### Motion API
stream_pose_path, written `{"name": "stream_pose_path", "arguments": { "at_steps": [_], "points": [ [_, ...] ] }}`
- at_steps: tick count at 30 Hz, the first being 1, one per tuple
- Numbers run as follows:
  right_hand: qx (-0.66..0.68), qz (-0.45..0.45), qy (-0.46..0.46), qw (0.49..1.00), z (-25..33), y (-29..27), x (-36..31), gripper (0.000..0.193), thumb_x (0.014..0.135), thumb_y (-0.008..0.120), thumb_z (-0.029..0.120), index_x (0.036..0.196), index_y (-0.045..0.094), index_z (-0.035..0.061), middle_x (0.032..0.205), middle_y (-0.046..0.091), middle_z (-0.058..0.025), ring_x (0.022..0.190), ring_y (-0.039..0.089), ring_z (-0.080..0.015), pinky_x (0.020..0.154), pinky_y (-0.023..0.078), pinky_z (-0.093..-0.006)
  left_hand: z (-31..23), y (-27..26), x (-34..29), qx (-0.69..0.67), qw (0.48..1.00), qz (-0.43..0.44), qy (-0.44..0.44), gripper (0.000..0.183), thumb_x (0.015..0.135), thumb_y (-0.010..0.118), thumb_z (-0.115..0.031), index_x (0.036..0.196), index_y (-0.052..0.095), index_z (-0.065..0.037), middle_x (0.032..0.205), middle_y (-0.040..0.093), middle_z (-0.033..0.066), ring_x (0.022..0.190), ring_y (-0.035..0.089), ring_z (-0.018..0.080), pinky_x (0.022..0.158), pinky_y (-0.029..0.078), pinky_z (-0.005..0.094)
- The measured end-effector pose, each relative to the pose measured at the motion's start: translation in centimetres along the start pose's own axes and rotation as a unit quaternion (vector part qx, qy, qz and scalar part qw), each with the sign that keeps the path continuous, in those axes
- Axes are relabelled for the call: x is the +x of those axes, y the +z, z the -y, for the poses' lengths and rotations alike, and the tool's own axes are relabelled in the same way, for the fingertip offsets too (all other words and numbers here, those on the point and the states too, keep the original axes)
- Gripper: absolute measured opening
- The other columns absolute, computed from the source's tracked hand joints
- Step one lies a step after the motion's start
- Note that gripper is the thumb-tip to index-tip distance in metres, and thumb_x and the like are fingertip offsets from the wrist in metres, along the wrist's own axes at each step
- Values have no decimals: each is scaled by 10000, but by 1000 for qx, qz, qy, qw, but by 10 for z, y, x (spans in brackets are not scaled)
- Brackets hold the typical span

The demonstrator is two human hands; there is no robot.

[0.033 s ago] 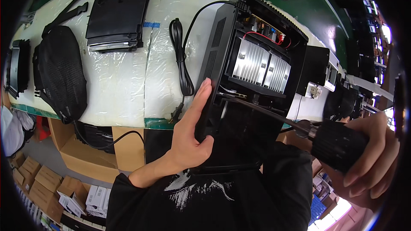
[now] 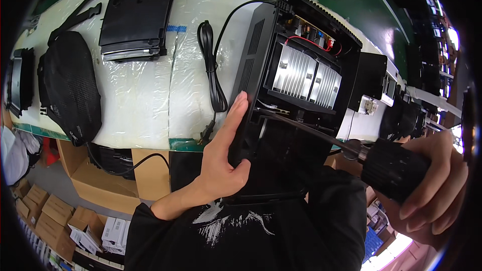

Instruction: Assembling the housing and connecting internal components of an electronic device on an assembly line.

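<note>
An open black device case [image 2: 249, 73] stands at the table's near edge, showing two finned silver heat sinks [image 2: 296, 78], a circuit board [image 2: 310, 31] and red wires inside. Against its left side rests my left hand [image 2: 227, 163], fingers stretched along the panel and thumb apart, holding nothing. My right hand [image 2: 436, 188] is wrapped round the thick black body of a power screwdriver [image 2: 394, 168]. From there a long thin shaft reaches left into the case, below the heat sinks. The tip lies by the inner left wall near a small metal bracket; whether it sits on a screw cannot be made out.
A coiled black power cord [image 2: 213, 70] lies left of the case. Farther left are stacked black panels [image 2: 133, 15] and a black mesh bag [image 2: 73, 85] on the plastic-covered table [image 2: 135, 100]. An open cardboard box [image 2: 100, 183] stands below the edge. Other black equipment [image 2: 369, 78] is at right.
My right hand and the power screwdriver have shifted very slightly left. My left hand keeps its place on the case.
</note>
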State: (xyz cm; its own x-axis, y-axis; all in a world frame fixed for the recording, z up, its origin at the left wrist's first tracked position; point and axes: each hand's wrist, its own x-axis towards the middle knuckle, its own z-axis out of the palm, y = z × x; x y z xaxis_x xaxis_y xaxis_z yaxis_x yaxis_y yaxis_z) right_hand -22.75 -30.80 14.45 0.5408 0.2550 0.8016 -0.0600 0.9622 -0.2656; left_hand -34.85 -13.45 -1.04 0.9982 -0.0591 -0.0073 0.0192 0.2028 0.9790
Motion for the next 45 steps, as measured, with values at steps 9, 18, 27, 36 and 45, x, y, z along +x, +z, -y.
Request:
{"name": "stream_pose_path", "arguments": {
  "at_steps": [9,18,27,36,45],
  "points": [
    [-215,-55,153,963,-4,-11,-14,231,691,698,-97,709,519,48,601,605,-52,535,598,-90,518,491,-132,4,0,2,-25,1000,-5,-11,869,594,416,125,1430,184,61,1493,227,198,1403,189,274,1118,140,320],
    [-437,-55,238,866,-33,-5,-15,232,770,720,73,737,491,94,595,589,-57,505,572,-141,611,497,-200,5,1,1,-9,1000,-8,-2,872,587,411,131,1426,177,75,1485,238,209,1402,190,274,1117,147,314],
    [-464,80,286,835,-49,-20,-16,206,790,706,131,773,509,73,644,574,-51,503,569,-174,496,460,-224,3,0,2,-44,999,-23,1,858,597,403,129,1428,205,49,1483,253,195,1399,205,274,1116,158,308],
    [-402,53,295,866,-61,-18,-31,96,721,680,4,727,584,10,721,629,-127,537,621,-256,356,433,-244,1,0,-1,12,999,-50,12,838,547,421,146,1373,327,40,1439,320,210,1359,275,339,1102,257,368],
    [-393,68,285,872,-68,-22,-37,110,704,687,-33,753,590,-18,726,624,-150,546,622,-251,377,461,-235,9,-2,1,11,996,-58,63,860,532,432,163,1376,299,65,1434,313,236,1348,283,369,1085,294,393]
  ]
}}
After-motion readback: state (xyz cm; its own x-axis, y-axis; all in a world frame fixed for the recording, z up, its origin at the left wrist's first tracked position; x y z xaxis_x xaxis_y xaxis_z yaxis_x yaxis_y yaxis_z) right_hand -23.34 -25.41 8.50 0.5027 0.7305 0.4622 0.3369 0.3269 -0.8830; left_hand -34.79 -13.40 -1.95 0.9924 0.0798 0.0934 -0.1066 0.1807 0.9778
